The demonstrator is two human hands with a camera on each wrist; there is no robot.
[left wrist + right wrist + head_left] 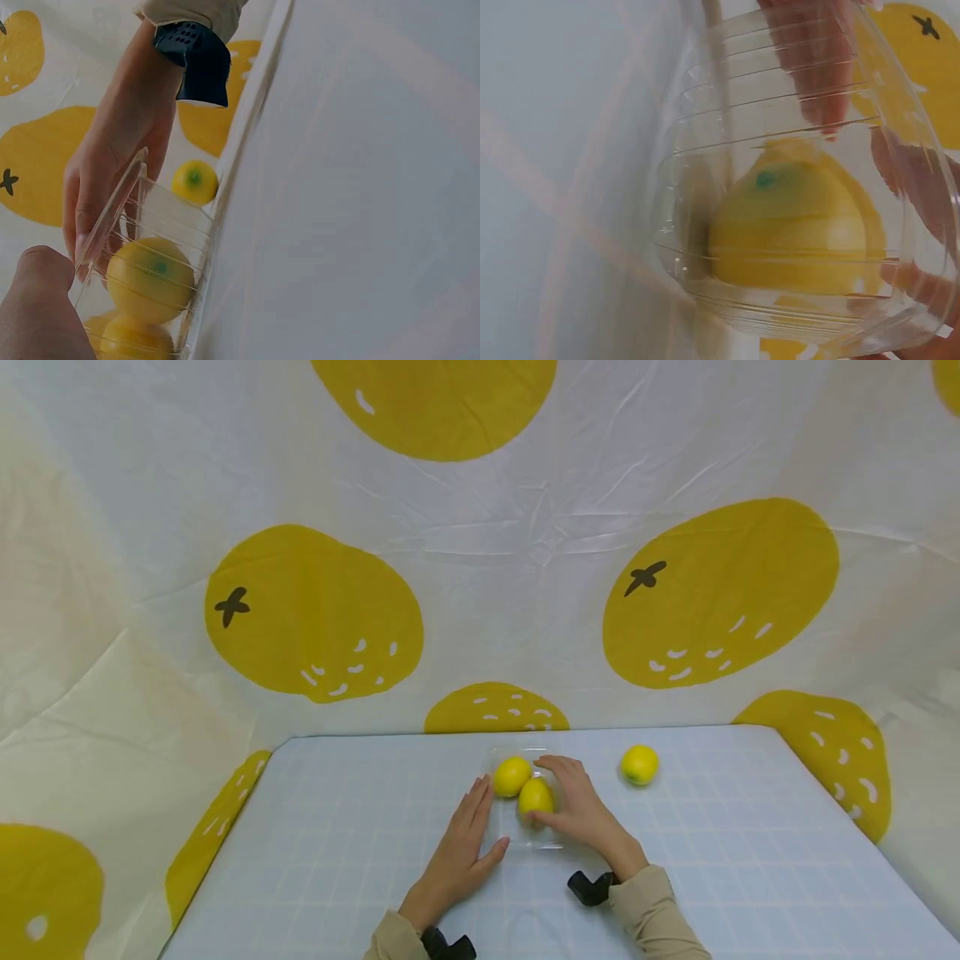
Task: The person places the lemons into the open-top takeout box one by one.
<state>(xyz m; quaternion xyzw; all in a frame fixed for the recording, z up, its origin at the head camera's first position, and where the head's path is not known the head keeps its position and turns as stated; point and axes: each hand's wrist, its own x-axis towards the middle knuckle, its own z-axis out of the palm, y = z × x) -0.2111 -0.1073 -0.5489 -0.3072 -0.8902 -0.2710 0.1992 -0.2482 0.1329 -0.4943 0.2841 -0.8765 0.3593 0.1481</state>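
A clear plastic box (542,843) on the table holds two yellow lemons, a farther lemon (512,776) and a nearer lemon (536,797). My left hand (459,852) rests along the box's left side, fingers straight and thumb spread at the near left corner. Over the right side reaches my right hand (581,806). Its thumb lies at the nearer lemon's edge, while its bent fingers stand apart from that lemon near the far right. Through the ridged wall, the right wrist view shows a lemon (795,232); exact finger contact is unclear.
Another lemon (640,765) sits on the pale checked tablecloth (360,810), right of the box near the back edge. A white fabric backdrop (510,610) with yellow fruit prints hangs behind. Black wrist cameras (590,888) are strapped below both hands.
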